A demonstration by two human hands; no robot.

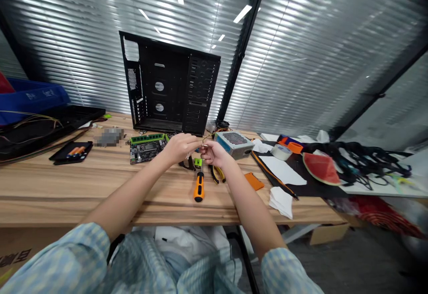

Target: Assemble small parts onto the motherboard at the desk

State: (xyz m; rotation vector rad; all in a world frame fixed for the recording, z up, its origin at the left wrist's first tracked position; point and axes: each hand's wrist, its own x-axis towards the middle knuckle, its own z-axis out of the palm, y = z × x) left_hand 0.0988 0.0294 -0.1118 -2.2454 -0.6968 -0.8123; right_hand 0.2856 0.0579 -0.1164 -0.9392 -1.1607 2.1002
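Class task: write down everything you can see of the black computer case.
The computer case is black and looks like painted metal. It stands upright on the wooden table, towards the back, its open side facing the camera. A roughly rectangular opening sits at upper left, with a perforated vent below it. The inner panel has two round holes, one above the other; slots and small holes mark its right part. Neither hand appears to hold it.

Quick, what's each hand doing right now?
Left hand: partly curled; I can't tell what it's holding, if anything.
Right hand: closed on a small shiny piece.
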